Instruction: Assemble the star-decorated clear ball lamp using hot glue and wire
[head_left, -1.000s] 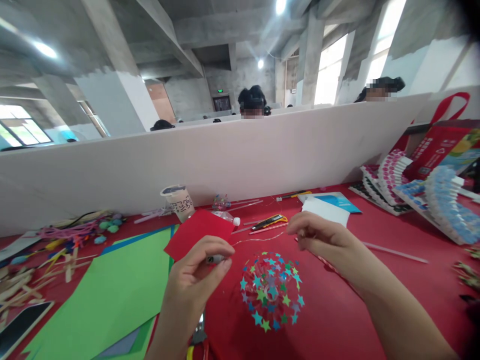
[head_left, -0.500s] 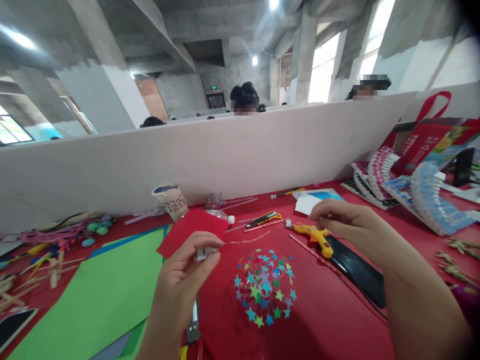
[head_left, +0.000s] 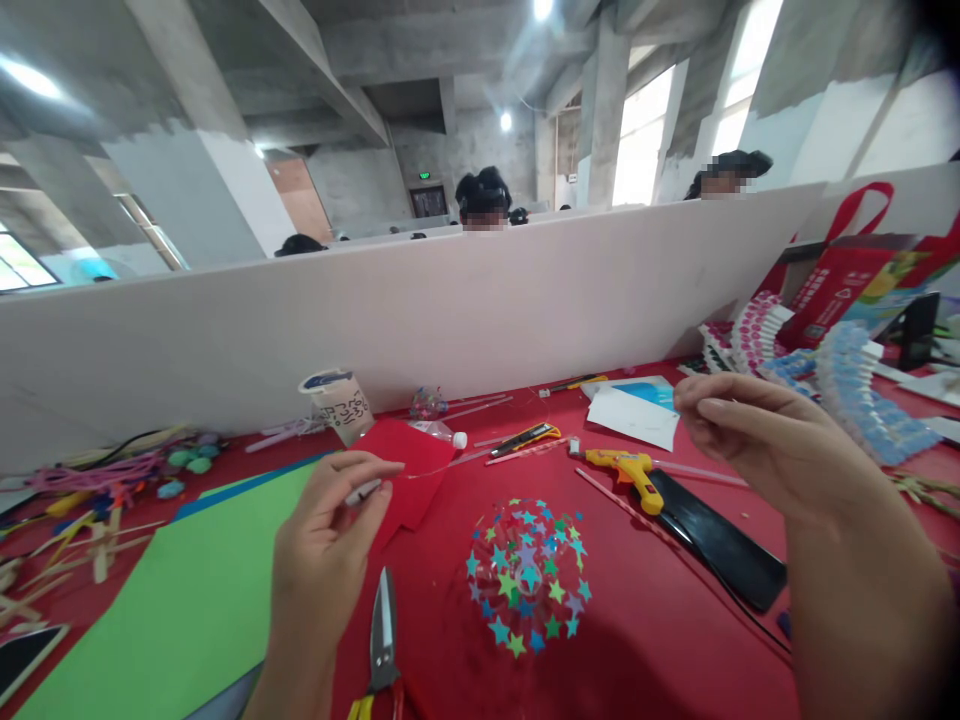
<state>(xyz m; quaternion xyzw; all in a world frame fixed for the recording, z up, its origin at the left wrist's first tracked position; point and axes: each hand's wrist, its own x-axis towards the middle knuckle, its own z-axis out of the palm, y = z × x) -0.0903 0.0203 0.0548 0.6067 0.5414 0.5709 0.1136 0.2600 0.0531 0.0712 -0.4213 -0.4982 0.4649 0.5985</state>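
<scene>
My left hand [head_left: 326,530] is closed in a pinch around a small white box-like piece [head_left: 364,492]. From its fingertips a thin wire [head_left: 431,473] trails right over red paper [head_left: 420,490]; its far end fades from sight. My right hand [head_left: 750,430] is raised at the right, thumb and fingers pinched together; whatever they hold is too fine to make out. Between and below the hands stands a clear plastic dome [head_left: 529,580] covered with colourful star stickers. Scissors [head_left: 384,630] lie beside my left wrist. A yellow glue gun [head_left: 626,470] lies left of my right hand.
A long black object [head_left: 720,545] lies under the glue gun. A box cutter [head_left: 525,438], a plastic bottle [head_left: 450,436] and a paper cup [head_left: 341,405] stand or lie behind. Green sheets [head_left: 187,580] cover the left. A white partition [head_left: 450,310] closes the back.
My hands have moved apart: the left to the left, the right to the right and slightly up. The wire shifted left with my left hand, and more of the scissors and white paper shows.
</scene>
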